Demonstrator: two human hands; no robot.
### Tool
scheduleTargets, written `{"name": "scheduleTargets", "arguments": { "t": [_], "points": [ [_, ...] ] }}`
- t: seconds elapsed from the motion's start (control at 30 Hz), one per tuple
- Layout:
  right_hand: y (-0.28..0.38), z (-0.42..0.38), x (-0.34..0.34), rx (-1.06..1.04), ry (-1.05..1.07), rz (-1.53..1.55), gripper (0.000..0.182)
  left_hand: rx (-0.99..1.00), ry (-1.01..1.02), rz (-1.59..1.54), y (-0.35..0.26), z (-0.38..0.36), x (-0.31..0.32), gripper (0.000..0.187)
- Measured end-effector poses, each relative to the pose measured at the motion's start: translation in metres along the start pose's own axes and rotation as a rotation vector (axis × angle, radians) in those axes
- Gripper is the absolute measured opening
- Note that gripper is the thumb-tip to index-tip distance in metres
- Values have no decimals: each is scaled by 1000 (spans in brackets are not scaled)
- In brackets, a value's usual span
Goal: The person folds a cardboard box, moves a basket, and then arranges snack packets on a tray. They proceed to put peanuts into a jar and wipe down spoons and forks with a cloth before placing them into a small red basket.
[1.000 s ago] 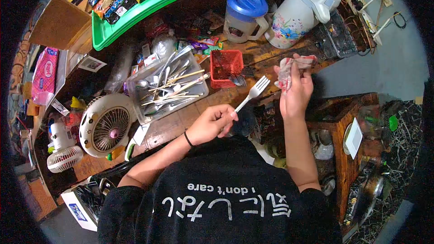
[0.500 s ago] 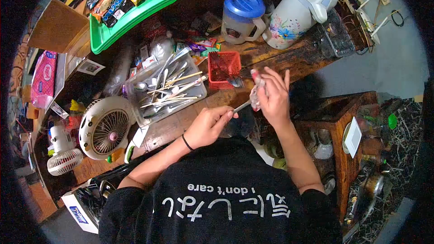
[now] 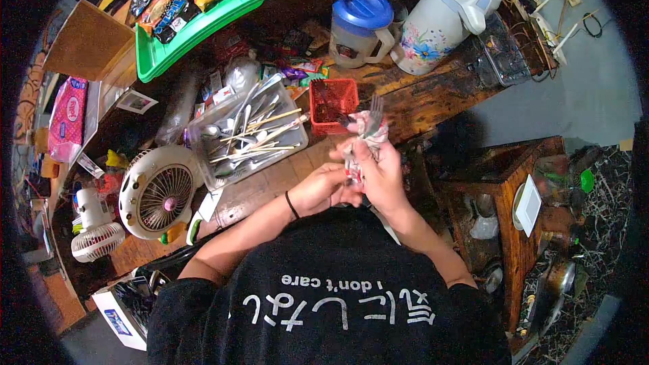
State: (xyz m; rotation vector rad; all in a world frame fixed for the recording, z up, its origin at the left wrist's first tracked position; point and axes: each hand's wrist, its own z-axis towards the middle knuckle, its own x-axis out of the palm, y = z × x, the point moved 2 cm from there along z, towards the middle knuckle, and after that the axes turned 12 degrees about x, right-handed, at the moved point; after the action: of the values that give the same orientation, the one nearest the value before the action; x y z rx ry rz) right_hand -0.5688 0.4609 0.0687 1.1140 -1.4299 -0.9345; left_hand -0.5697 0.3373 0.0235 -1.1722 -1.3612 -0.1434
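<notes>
My right hand is closed around a crumpled white and red cloth and a metal fork, whose tines point up and away from me above the cloth. Close beside it, my left hand, with a black band at the wrist, has its fingers curled in at the lower end of the cloth; what they hold is hidden and blurred. Just beyond the hands stands a red plastic basket with dark utensils. To the left, a clear tray holds spoons and several wooden sticks.
A blue-lidded jug and a flowered thermos stand at the back. Snack packs lie in a green tray at the upper left. Two fans are at the left. A wooden cabinet is at the right.
My right hand has moved left and towards me, closer to my left hand. Fork tines now show above the cloth. My left hand has shifted slightly right and down.
</notes>
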Motion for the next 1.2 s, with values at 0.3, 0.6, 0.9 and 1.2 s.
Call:
{"name": "scheduleTargets", "arguments": {
  "t": [0.3, 0.6, 0.9, 1.2],
  "points": [
    [8, -9, -4, 268, 136, -249, 23, 607, -94, 566, -54, -5, 13, 42],
    [-8, -25, 13, 413, 320, 13, 24, 831, -234, 942, -105, -4, 2, 18],
    [-35, -24, -20, 443, 246, -330, 18, 1103, -522, 955, -151, 20, 6, 16],
    [-46, -31, -33, 420, 178, -304, 18, 1249, -292, 1593, -98, 71, 0, 17]
  ]
}}
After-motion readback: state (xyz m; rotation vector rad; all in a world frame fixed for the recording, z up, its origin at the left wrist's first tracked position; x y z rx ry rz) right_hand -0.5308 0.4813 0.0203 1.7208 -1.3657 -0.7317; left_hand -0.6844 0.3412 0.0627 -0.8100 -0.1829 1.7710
